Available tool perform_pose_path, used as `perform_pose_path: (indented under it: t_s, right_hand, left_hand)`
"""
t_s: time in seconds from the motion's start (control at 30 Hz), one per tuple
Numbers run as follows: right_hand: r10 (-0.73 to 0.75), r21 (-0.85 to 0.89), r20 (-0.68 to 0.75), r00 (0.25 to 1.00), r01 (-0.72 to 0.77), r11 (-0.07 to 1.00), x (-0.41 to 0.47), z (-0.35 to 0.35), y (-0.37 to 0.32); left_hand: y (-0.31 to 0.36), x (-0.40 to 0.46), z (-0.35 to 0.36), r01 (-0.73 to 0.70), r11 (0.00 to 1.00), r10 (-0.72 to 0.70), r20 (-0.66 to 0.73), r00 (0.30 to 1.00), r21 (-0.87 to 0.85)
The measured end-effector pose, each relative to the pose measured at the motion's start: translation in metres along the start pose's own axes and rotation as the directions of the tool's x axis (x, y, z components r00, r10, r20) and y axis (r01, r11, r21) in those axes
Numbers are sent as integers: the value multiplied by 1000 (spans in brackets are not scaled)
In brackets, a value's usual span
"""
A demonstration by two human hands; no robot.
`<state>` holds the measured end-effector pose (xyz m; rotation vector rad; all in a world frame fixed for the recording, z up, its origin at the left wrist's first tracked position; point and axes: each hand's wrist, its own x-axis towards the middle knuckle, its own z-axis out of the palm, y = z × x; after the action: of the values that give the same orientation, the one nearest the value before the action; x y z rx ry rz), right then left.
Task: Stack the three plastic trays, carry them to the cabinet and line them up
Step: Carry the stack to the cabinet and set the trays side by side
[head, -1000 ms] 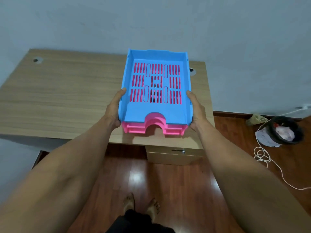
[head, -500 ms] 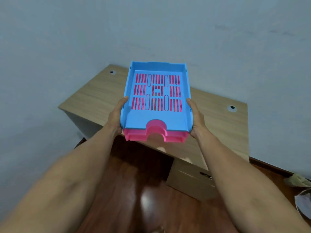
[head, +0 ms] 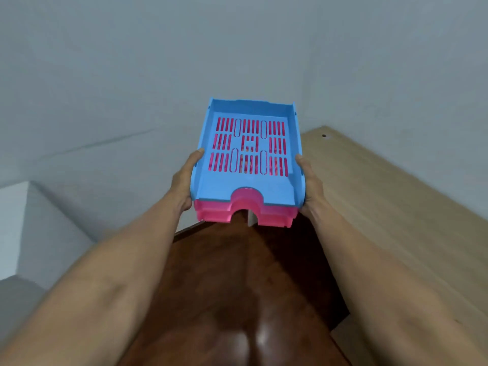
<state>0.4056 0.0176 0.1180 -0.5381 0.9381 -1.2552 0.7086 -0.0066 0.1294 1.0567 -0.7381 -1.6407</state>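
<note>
A stack of plastic trays hangs in the air in front of me, level, with its notched front edge toward me. The blue tray lies on top, and pink plastic shows through its slots. Under it sit pink trays, two layers showing at the front. My left hand grips the stack's left side, thumb on the blue rim. My right hand grips the right side the same way. The fingers under the stack are hidden.
A wooden desk runs along the right, its near corner just behind the stack. A grey wall fills the background. A white ledge or piece of furniture stands at the far left. Dark polished wood floor lies below my arms.
I have turned left with the stack held steady in both hands. The desk has slid from behind the trays to the right side of the view, and the wall now fills the background.
</note>
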Motion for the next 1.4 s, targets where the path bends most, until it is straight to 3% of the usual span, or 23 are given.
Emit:
perform_pose_path:
  t_s: [0.2, 0.47, 0.67, 1.03, 1.2, 1.4]
  right_hand:
    - [87, -159, 198, 976, -55, 986, 9, 146, 77]
    - [189, -277, 411, 892, -75, 958, -23, 325, 188]
    - [373, -398, 526, 764, -167, 902, -67, 432, 283]
    - [610, -569, 643, 463, -244, 785, -159, 575, 435]
    - [688, -649, 646, 331, -236, 723, -189, 637, 498]
    - [729, -696, 631, 266, -221, 683, -216, 725, 566]
  left_hand:
    - [65, -90, -141, -143, 990, 137, -225, 965, -11]
    - [108, -246, -290, -340, 940, 289, -482, 827, -19]
    - [105, -365, -379, -452, 892, 340, -670, 660, 7]
    - [79, -534, -481, -659, 744, 331, -796, 507, -111]
    - [80, -584, -526, -705, 708, 328, -864, 381, -41]
    - [103, -630, -609, -713, 701, 294, -901, 319, -24]
